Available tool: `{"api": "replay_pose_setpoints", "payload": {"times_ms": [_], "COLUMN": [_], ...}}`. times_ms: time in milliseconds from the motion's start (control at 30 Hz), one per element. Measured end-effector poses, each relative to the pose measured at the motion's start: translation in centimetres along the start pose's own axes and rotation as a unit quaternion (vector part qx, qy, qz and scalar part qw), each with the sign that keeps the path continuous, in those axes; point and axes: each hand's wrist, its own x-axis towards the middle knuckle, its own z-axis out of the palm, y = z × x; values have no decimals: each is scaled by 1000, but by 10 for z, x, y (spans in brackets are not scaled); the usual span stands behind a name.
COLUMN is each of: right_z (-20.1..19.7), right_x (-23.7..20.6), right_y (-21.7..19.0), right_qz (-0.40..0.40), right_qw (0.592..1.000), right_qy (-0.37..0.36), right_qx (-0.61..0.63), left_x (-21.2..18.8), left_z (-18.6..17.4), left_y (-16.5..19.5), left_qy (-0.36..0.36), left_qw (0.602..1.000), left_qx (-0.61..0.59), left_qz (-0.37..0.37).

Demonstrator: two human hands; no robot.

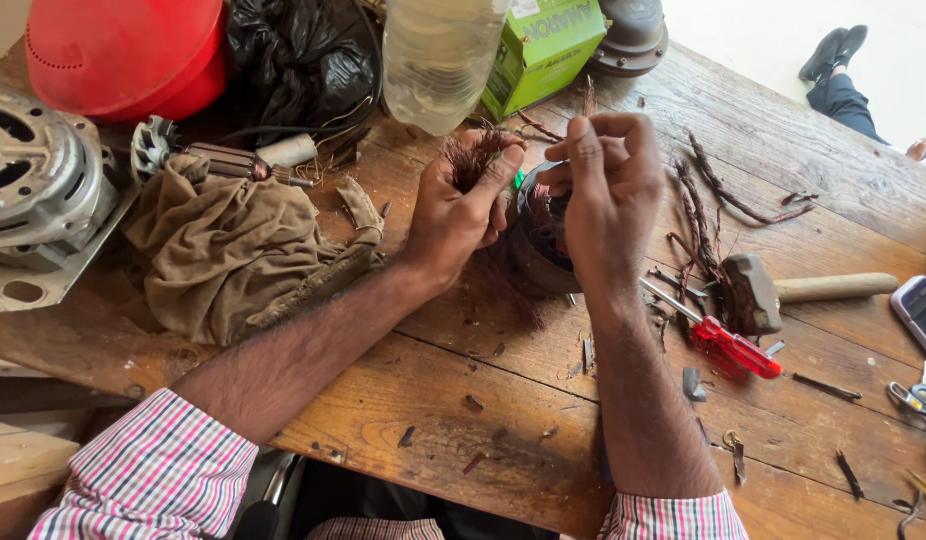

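Head view, hands: We look down on our left hand (pixel 461 205) and right hand (pixel 608 190), close together over a wooden counter (pixel 463 400).
Thing held: A dark round motor stator (pixel 543 240) sits between the hands near the middle of the counter, with a tuft of reddish copper winding wire (pixel 475 155) rising from it.
Left fingers: Curled shut around the tuft of wire and the stator's left side, thumb pressed across.
Right fingers: Pinched together at the stator's top rim; we cannot tell whether they hold a strand.
Step in hand: We judge the old winding is being pulled out of the stator core.
What the next move calls for: A firm left grip on the core while the right hand draws strands up and away.
Left of the hands: A brown rag (pixel 233 250) lies near; a grey motor housing (pixel 38 180) sits at the far left.
Right of the hands: A red-handled screwdriver (pixel 728 345) and a hammer (pixel 783 292) lie just beside our right forearm, among pulled wire scraps (pixel 703 215).
Far side: A plastic bottle (pixel 438 55) and green box (pixel 543 45) stand close behind.
Open room: Mostly toward the near counter edge.
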Motion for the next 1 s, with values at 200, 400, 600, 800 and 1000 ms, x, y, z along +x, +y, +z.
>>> {"api": "replay_pose_setpoints", "payload": {"times_ms": [200, 400, 600, 800, 1000], "right_z": [4, 7, 21, 24, 19], "right_x": [-3, -6, -11, -21, -20], "right_y": [-3, -9, -14, -11, -2], "right_qz": [-2, -35, -29, -55, -31], "right_qw": [1000, 996, 995, 991, 997], "right_qy": [-10, -83, -29, 14, -30], "right_qx": [19, -12, -92, -118, -67], "left_x": [1, 2, -4, -9, -4], "left_z": [-6, -12, -16, -14, -15], "left_y": [-3, 1, 6, 6, -4], "left_qy": [10, 31, 27, 8, 9], "left_qw": [999, 999, 999, 999, 999], "left_qx": [-25, -37, -22, -26, -26], "left_qz": [17, 15, 26, 44, 37]}}
